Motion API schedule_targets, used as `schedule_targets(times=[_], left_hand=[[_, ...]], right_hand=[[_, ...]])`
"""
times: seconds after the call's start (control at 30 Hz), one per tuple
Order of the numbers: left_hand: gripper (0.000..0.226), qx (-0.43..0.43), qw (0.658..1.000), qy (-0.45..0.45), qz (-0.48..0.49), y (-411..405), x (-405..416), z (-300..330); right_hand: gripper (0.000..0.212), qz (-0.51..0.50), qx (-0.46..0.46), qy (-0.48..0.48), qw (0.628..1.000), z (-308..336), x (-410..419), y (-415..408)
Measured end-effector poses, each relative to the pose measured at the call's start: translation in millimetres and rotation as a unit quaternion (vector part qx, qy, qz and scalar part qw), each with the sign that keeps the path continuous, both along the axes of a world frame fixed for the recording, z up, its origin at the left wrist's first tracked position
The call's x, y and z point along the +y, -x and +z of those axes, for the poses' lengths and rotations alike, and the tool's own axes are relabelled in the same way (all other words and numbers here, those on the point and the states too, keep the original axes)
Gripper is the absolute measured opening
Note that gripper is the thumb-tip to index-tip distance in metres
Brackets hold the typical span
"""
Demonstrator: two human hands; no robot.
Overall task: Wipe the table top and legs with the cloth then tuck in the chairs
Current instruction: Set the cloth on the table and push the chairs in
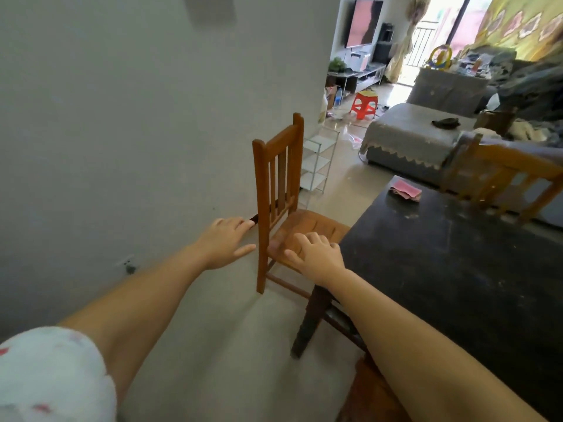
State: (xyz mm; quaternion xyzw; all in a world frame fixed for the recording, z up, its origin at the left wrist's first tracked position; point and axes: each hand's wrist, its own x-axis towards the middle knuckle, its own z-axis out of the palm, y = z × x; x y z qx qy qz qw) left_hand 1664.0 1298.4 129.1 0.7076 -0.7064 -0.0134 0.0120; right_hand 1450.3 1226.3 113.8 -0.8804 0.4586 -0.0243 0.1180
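Note:
A brown wooden chair [278,178] stands between the grey wall and the dark table [457,269], its seat partly under the table's left edge. My left hand [225,240] hovers open just left of the chair's back post, fingers spread, holding nothing. My right hand [316,254] rests with curled fingers on the near edge of the chair seat. A pink cloth [406,190] lies on the table's far corner. One dark table leg [310,321] shows below my right forearm. A second wooden chair [502,178] stands at the table's far side.
The grey wall [122,117] runs close along the left. A small white shelf rack [320,161] stands behind the chair. Beyond are a grey sofa [420,138], a red plastic stool [364,105] and floor clutter. Another chair seat [368,397] shows at the bottom.

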Motion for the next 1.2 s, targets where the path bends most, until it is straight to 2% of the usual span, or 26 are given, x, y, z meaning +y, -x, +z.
schedule_targets(times=[0.23, 0.43, 0.63, 0.8, 0.9, 1.03, 1.1, 1.2], left_hand=[[0.061, -0.001, 1.000, -0.015, 0.012, -70.7, -69.7, -9.9], [0.063, -0.009, 1.000, -0.011, 0.005, -133.9, -166.4, -6.7], [0.061, 0.002, 1.000, 0.008, -0.030, -198.4, -265.5, -4.9], [0.059, -0.002, 0.996, 0.022, -0.092, -254.0, -358.8, -7.0], [0.054, -0.021, 0.987, 0.033, -0.158, -279.8, -420.1, -5.8], [0.055, -0.034, 0.961, 0.027, -0.274, -290.9, -483.5, 0.0], [0.057, -0.032, 0.946, 0.027, -0.321, -284.7, -512.9, 2.3], [0.061, -0.039, 0.925, 0.037, -0.375, -268.0, -552.6, -0.9]], right_hand=[[0.056, -0.013, 0.005, -0.033, 0.999, -23.3, -78.8, -67.0], [0.060, -0.067, 0.007, -0.040, 0.997, -27.0, -169.3, -110.0], [0.060, -0.120, 0.017, -0.047, 0.992, -30.5, -258.4, -157.6], [0.061, -0.192, -0.021, -0.027, 0.981, -28.2, -317.3, -196.7], [0.058, -0.278, -0.095, -0.026, 0.955, -27.5, -344.7, -228.7], [0.061, -0.375, -0.230, -0.079, 0.894, -10.1, -362.2, -277.7], [0.067, -0.404, -0.253, -0.123, 0.870, 1.1, -370.6, -292.9], [0.078, -0.426, -0.231, -0.216, 0.848, 6.5, -383.1, -301.4]])
